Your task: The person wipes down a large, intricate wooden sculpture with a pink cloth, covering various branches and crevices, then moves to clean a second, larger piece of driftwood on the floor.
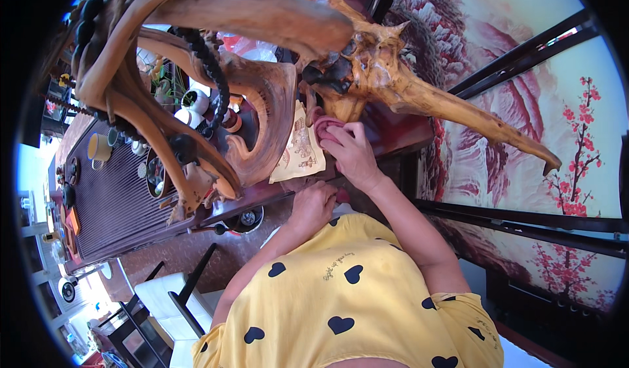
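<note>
a: while the right hand is on the pink cloth, how's the grip?
b: fingers closed, cloth bunched under them.
a: cloth location?
b: by the knotty wood carving, right of the beige printed sheet.
a: left hand?
b: curled, near the sheet's lower edge. can't tell if it holds anything.

Folded pink cloth lies partly hidden under right hand. Left hand hides own fingertips — any grip there, cannot tell. Curved brown wooden sculpture covers part of cream printed paper; sculpture's upper limb blurs. Lower edge cuts off yellow heart-patterned shirt.
</note>
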A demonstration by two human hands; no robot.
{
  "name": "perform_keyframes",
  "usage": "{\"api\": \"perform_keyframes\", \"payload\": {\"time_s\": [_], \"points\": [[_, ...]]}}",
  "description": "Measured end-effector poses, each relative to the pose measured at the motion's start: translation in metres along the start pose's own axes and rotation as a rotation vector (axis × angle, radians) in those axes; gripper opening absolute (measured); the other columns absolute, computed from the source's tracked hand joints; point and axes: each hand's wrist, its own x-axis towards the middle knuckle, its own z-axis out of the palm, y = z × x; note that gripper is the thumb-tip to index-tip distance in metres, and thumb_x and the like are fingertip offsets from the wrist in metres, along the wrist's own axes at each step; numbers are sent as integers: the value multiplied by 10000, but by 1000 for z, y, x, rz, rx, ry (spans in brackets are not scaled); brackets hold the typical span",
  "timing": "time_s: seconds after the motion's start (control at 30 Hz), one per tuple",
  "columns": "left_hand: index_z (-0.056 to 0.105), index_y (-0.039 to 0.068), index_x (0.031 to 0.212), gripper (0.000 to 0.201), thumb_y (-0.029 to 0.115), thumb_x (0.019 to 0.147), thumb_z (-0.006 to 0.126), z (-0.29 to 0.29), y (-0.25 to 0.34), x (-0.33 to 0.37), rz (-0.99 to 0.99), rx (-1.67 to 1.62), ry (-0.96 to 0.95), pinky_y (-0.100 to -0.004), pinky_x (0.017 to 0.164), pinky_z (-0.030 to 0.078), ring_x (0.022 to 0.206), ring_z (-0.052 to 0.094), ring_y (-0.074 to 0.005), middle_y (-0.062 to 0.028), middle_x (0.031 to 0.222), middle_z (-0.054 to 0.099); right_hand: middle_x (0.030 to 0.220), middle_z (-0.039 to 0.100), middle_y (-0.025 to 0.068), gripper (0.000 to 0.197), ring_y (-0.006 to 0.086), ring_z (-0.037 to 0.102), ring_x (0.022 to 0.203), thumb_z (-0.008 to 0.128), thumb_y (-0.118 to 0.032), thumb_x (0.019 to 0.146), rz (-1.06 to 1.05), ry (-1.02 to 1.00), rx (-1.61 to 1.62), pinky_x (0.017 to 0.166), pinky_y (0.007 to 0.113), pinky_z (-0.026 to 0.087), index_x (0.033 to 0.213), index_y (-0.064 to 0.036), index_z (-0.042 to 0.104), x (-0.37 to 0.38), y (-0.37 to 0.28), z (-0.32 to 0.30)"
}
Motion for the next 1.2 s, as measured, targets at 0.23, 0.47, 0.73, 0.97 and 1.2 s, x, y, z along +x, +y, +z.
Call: {"api": "perform_keyframes", "payload": {"time_s": [0.23,0.47,0.73,0.97,1.2], "points": [[715,28,968,162,104,844,644,1,-5,-5,105,-50,-74,-472,780,522,882,658,-377,-161,958,678,1174,579,57,300,288,506,1055,630,-64,777,-37,407,-322,948,405,437,1070,-106,684,86,-7,-58],[717,26,995,184,101,838,655,-6,-14,-13,99,-52,-81,-468,801,527,909,661,-381,-166,986,682,1185,545,45,283,297,507,1026,633,-70,770,-39,106,-364,798,379,519,1049,-110,667,19,2,-10],[714,17,1004,200,88,826,661,-3,-16,-19,71,-43,-134,-464,811,527,938,660,-378,-169,1011,682,1215,568,100,308,335,502,1108,608,-1,756,-33,209,-224,935,395,484,1049,-72,677,58,-13,-26],[709,16,994,188,96,836,648,-7,-19,-15,129,-12,17,-457,765,524,880,660,-374,-177,943,677,1140,556,68,155,299,507,1049,608,-107,800,-26,-86,-119,790,375,530,950,-87,645,6,-18,-7],[711,22,974,157,69,844,637,0,8,8,131,-63,34,-462,779,531,872,670,-375,-165,950,684,1174,555,73,189,290,515,1062,608,-146,802,-235,254,-371,883,433,487,980,-84,619,104,-4,-100]]}}
